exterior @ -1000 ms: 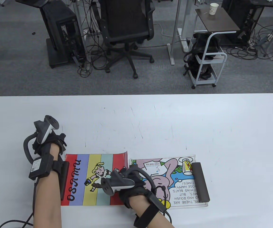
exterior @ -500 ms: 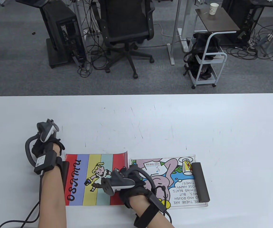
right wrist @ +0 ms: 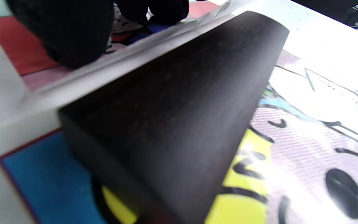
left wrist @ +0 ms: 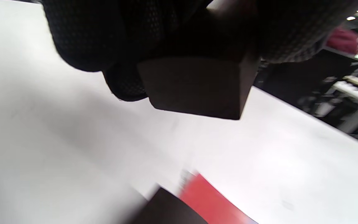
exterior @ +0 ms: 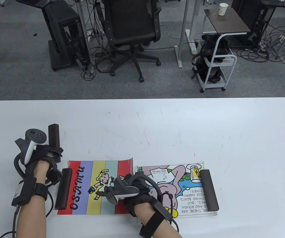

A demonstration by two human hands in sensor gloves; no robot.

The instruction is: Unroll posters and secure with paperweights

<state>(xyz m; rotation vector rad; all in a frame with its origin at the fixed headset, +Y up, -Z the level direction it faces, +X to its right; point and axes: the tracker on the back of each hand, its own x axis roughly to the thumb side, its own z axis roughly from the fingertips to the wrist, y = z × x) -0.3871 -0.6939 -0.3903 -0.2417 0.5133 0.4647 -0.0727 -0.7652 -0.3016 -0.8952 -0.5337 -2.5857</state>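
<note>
The striped "OSAMU" poster [exterior: 97, 173] lies unrolled near the table's front, with a dark bar paperweight [exterior: 63, 188] on its left edge. My left hand [exterior: 48, 152] is just beyond that edge and grips another dark bar paperweight [exterior: 53, 135] [left wrist: 197, 87] above the table. My right hand [exterior: 135, 191] presses on the striped poster's right edge; its fingertips [right wrist: 67, 34] rest on the red stripe. Under that wrist a dark bar [right wrist: 172, 118] lies on the cartoon poster [exterior: 182, 188]. Another bar [exterior: 209, 189] weighs down the cartoon poster's right edge.
The white table [exterior: 157, 129] stretches wide behind and to the right of both posters. The striped poster's far right corner [exterior: 130, 159] curls up slightly. An office chair [exterior: 132, 29] and a cart [exterior: 217, 62] stand on the floor beyond the table.
My left hand has drawn back to the left and now holds a dark bar up. The bar on the striped poster's left edge is uncovered. My right hand has stayed put.
</note>
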